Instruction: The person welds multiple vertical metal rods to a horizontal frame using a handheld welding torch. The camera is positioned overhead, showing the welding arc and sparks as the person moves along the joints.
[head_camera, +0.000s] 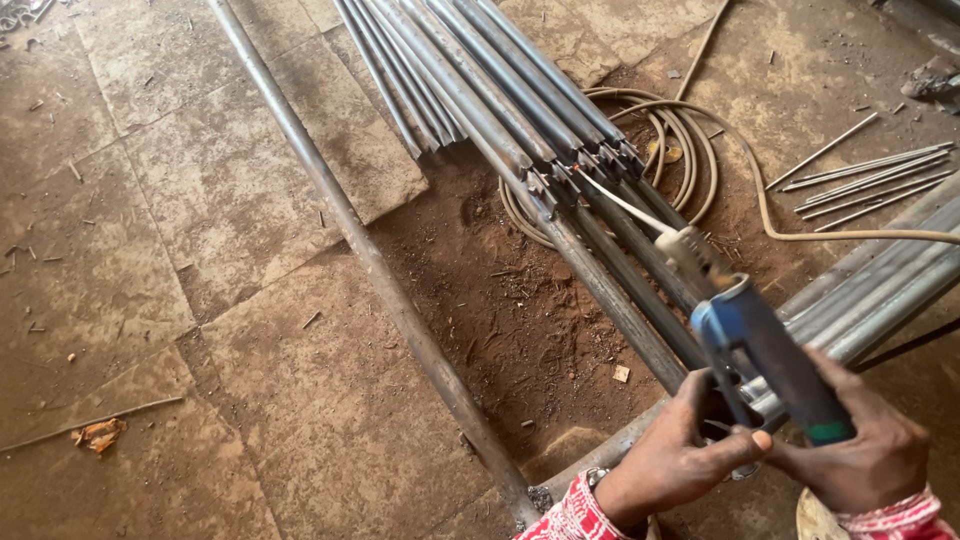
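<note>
**Mia:** What was the person doing?

**Tom:** Welding, I think. Both hands held a blue welding holder (770, 355). A thin white rod (625, 205) stuck out of it. The rod tip sat right at the ends of some grey metal pipes (520, 110). I saw no spark there.

**Mia:** Where were the pipes?

**Tom:** They lay in a bunch on the dirt floor (200, 200). They ran up and away from the person. One long pipe (370, 265) lay alone, beside the bunch.

**Mia:** How were the fingers?

**Tom:** The right hand (865, 450) was wrapped tight around the blue handle. The left hand (675, 460) curled in under it. Its fingers (740, 440) touched the handle and helped steady it.

**Mia:** What did the next move need?

**Tom:** I think steady hands. The rod tip had to stay on the pipe ends and not slide off.

**Mia:** Anything else around?

**Tom:** A tan cable (820, 235) ran off to the right. More of it lay coiled under the pipes. A few thin rods (870, 180) lay well apart from the hands.
</note>
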